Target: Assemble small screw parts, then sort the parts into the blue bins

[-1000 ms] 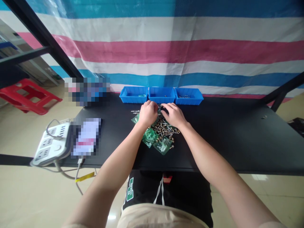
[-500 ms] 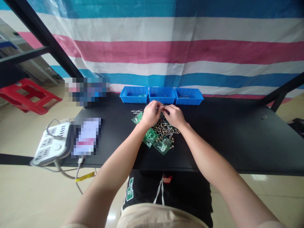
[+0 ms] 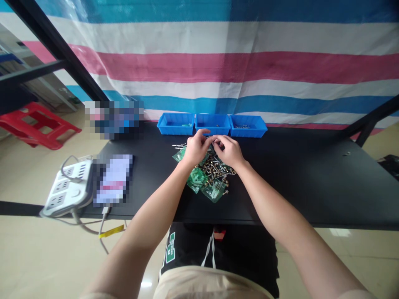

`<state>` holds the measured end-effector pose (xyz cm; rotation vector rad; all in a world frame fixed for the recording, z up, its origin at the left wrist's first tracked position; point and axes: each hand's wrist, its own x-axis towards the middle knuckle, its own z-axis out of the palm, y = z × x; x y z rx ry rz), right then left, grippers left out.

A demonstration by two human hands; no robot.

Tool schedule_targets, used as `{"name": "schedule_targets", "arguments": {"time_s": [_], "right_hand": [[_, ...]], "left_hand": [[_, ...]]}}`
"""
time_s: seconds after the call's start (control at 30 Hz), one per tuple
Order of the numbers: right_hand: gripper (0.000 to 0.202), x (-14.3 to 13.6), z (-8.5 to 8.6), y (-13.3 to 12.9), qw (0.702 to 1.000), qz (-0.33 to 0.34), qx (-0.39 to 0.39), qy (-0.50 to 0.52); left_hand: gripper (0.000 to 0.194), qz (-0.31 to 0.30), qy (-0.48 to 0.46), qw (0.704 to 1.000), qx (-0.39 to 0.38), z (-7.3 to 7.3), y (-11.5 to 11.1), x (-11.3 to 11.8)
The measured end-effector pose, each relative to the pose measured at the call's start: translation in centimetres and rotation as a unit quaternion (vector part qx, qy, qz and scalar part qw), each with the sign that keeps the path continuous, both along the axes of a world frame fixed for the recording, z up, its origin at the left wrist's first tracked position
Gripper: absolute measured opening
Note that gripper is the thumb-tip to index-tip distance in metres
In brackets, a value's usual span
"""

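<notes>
My left hand (image 3: 198, 146) and my right hand (image 3: 228, 150) meet at the fingertips above a pile of small metal screws or rivets (image 3: 216, 168). Both hands are pinched, and whatever is between the fingers is too small to make out. Green plastic bags with small parts lie at the pile's near side, one bag (image 3: 197, 179) below my left hand and another (image 3: 214, 191) nearer the table's front edge. Behind my hands stand three blue bins, the left one (image 3: 176, 130), the middle one (image 3: 212, 130) and the right one (image 3: 248, 132), with a few small parts inside.
A white power strip (image 3: 69, 187) and a blurred-out flat object (image 3: 114, 180) with a cable lie on the left of the black table (image 3: 299, 178). A small item (image 3: 346, 154) lies far right. A red stool (image 3: 40, 124) stands beyond the left side.
The fingers of my left hand have spread a little and shifted slightly left, the index finger now raised. My right hand stays almost in place.
</notes>
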<state>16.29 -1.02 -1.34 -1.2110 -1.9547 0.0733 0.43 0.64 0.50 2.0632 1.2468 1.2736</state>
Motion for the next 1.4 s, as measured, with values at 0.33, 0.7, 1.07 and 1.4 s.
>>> {"name": "schedule_targets", "arguments": {"time_s": [0.33,0.7,1.07,1.4], "right_hand": [[0.027,-0.2,0.1,-0.3,0.999,0.046,-0.009,-0.003],[0.025,0.0,0.0,-0.1,0.997,0.074,-0.027,-0.008],[0.021,0.1,0.4,0.1,0.992,-0.002,-0.047,0.117],[0.019,1.4,0.0,1.9,0.919,-0.084,-0.131,0.362]], "left_hand": [[0.027,0.013,0.018,0.999,-0.047,0.3,-0.1,0.0],[0.025,0.025,0.000,0.997,-0.072,0.4,0.1,-0.3],[0.015,0.000,-0.027,0.998,-0.051,-0.2,0.8,-0.3],[0.029,0.027,-0.043,0.996,-0.075,0.2,0.7,-0.4]]}}
